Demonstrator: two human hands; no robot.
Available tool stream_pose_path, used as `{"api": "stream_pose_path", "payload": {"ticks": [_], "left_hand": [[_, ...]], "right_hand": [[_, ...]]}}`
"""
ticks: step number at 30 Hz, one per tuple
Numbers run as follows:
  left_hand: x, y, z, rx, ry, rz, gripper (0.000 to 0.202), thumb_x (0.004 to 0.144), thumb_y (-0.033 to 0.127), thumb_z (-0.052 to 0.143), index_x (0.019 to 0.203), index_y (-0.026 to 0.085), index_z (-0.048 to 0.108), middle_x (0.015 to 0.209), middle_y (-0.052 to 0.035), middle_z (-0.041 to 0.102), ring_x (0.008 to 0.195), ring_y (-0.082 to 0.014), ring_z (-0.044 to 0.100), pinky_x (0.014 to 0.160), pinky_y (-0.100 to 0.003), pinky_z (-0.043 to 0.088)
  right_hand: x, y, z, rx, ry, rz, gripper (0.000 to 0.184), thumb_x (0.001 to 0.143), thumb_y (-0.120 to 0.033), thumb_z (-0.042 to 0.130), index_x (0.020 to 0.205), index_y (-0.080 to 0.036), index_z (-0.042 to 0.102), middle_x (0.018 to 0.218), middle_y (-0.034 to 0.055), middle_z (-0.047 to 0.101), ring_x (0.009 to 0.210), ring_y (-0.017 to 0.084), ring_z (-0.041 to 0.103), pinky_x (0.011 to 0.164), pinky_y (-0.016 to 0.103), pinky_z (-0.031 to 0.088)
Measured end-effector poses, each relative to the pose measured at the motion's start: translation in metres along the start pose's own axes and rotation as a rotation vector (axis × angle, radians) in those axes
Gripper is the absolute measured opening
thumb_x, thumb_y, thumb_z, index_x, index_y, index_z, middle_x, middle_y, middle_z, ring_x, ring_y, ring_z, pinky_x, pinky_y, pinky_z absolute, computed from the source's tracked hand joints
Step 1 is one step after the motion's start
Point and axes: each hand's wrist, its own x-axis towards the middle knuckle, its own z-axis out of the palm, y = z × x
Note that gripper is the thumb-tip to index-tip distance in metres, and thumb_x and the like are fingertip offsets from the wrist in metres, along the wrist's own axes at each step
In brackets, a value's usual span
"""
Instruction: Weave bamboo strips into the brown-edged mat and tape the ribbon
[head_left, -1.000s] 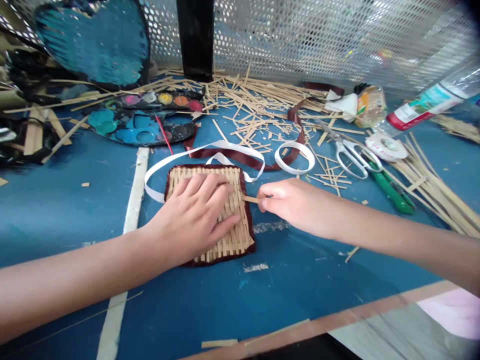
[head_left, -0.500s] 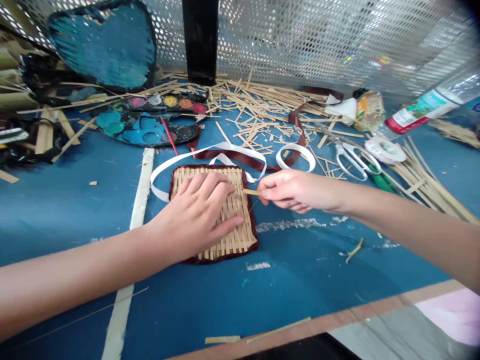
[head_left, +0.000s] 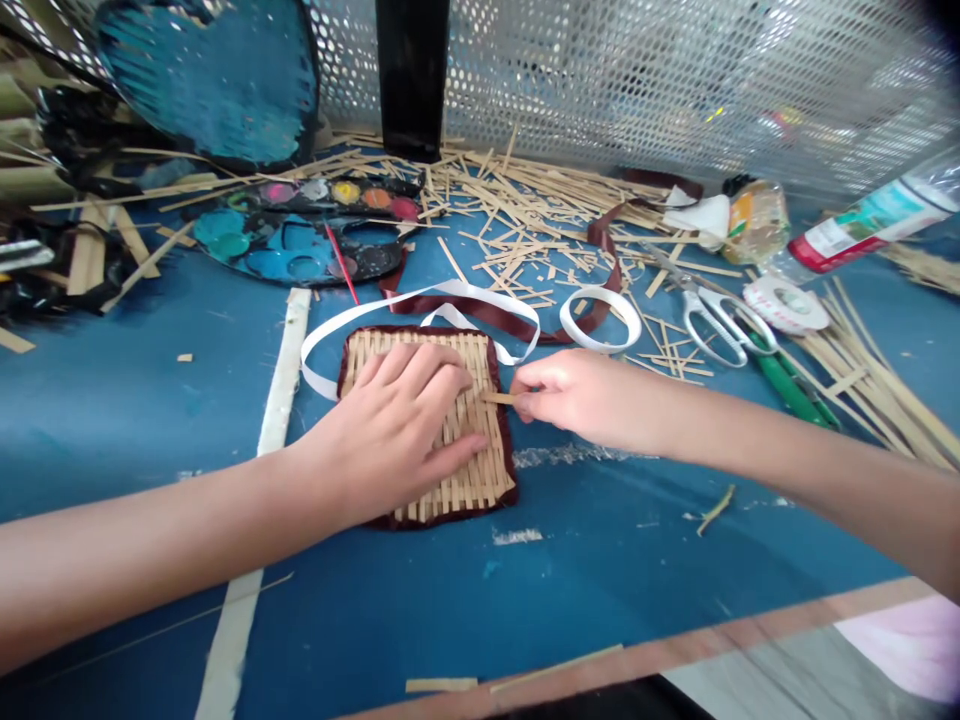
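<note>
A woven bamboo mat (head_left: 469, 478), roughly square with a dark brown ribbon edging, lies flat on the blue tabletop. My left hand (head_left: 405, 420) rests on it with the fingers spread, covering its left and middle part. At the mat's right edge my right hand (head_left: 559, 392) pinches a thin bamboo strip (head_left: 498, 398) between thumb and fingers. The strip's free tip reaches over the edging onto the weave; whether it goes under a strand I cannot tell. Behind the mat curls a white ribbon (head_left: 352, 317), partly hidden.
Beyond the mat lie a brown ribbon (head_left: 487, 315), a tape-like white roll (head_left: 626, 318) and many loose bamboo strips (head_left: 517, 225). Scissors (head_left: 716, 320), a bottle (head_left: 870, 225) and a green-handled tool (head_left: 799, 390) are at right. A paint palette (head_left: 300, 262) with a red stick (head_left: 341, 262) stands back left.
My right hand has shifted slightly down and left with the bamboo strip, whose tip reaches a bit farther over the mat. My left hand stays on the mat. The view has moved slightly.
</note>
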Motion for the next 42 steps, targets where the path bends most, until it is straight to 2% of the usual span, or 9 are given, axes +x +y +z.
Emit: {"api": "stream_pose_path", "payload": {"ticks": [4,9,13,16,20,23,29,33,42], "left_hand": [[0.0,-0.001,0.001,-0.021,0.019,0.008,0.046,0.094,0.052,0.054,0.11,0.008,0.058,0.116,-0.0192,0.062,0.106,-0.0325,0.059,0.09,-0.048,0.05],[0.001,-0.001,0.001,-0.06,0.016,0.001,0.047,0.096,0.055,0.051,0.106,0.009,0.056,0.111,-0.0188,0.062,0.106,-0.031,0.059,0.092,-0.048,0.05],[0.001,-0.002,0.0,-0.093,0.026,0.004,0.045,0.095,0.054,0.052,0.104,0.01,0.055,0.11,-0.0174,0.062,0.107,-0.0294,0.058,0.094,-0.046,0.049],[0.001,-0.003,-0.001,-0.075,0.002,0.005,0.044,0.096,0.052,0.051,0.11,0.011,0.057,0.116,-0.0174,0.06,0.108,-0.0302,0.057,0.092,-0.047,0.049],[0.002,-0.004,-0.001,-0.013,-0.062,0.014,0.046,0.097,0.053,0.049,0.119,0.014,0.059,0.123,-0.0182,0.058,0.11,-0.0338,0.056,0.09,-0.052,0.049],[0.002,-0.004,0.0,-0.014,-0.061,0.002,0.05,0.096,0.056,0.047,0.116,0.012,0.06,0.122,-0.0185,0.059,0.11,-0.0333,0.055,0.092,-0.052,0.048],[0.003,-0.003,0.003,-0.032,-0.061,-0.002,0.051,0.095,0.057,0.049,0.114,0.011,0.059,0.117,-0.0185,0.06,0.111,-0.032,0.055,0.095,-0.05,0.047],[0.002,-0.004,0.003,-0.07,-0.043,0.003,0.049,0.095,0.058,0.051,0.114,0.013,0.058,0.118,-0.0168,0.06,0.112,-0.0308,0.054,0.095,-0.048,0.046],[0.002,-0.008,-0.012,-0.029,0.062,0.052,0.04,0.098,0.043,0.051,0.124,0.013,0.055,0.128,-0.0179,0.058,0.117,-0.0318,0.054,0.097,-0.047,0.044]], "right_hand": [[0.006,0.008,0.003,0.219,-0.114,-0.022,0.011,0.084,-0.021,0.053,0.076,-0.015,0.057,0.057,-0.0042,0.046,0.049,0.007,0.037,0.05,0.024,0.027],[0.017,0.022,0.001,0.556,-0.334,0.07,0.012,0.087,-0.024,0.053,0.077,-0.019,0.049,0.048,-0.0095,0.032,0.039,0.005,0.018,0.038,0.021,0.014],[0.019,0.026,-0.003,0.613,-0.412,0.067,0.015,0.088,-0.025,0.054,0.077,-0.02,0.045,0.048,-0.0097,0.03,0.039,0.005,0.016,0.038,0.02,0.01],[0.016,0.021,-0.004,0.474,-0.358,0.031,0.011,0.086,-0.023,0.052,0.077,-0.019,0.049,0.049,-0.0082,0.032,0.04,0.006,0.021,0.041,0.022,0.016],[0.004,0.003,0.002,-0.05,-0.027,-0.063,0.016,0.085,-0.024,0.052,0.07,-0.018,0.056,0.058,0.0,0.048,0.052,0.011,0.038,0.051,0.027,0.024],[-0.001,-0.008,0.007,-0.253,0.14,-0.065,0.021,0.084,-0.022,0.051,0.063,-0.018,0.051,0.058,0.0011,0.045,0.053,0.012,0.032,0.053,0.03,0.02],[0.019,0.003,-0.003,0.277,-0.302,0.065,0.015,0.088,-0.023,0.051,0.074,-0.019,0.048,0.053,-0.0061,0.036,0.043,0.007,0.027,0.043,0.023,0.019],[0.029,0.022,-0.011,0.451,-0.483,-0.016,0.019,0.092,-0.031,0.056,0.081,-0.018,0.051,0.054,-0.008,0.036,0.042,0.004,0.026,0.04,0.019,0.018],[0.015,0.043,-0.003,0.537,-0.276,-0.262,0.028,0.091,-0.043,0.061,0.085,-0.016,0.057,0.056,-0.007,0.044,0.046,0.006,0.038,0.042,0.02,0.026]]}}
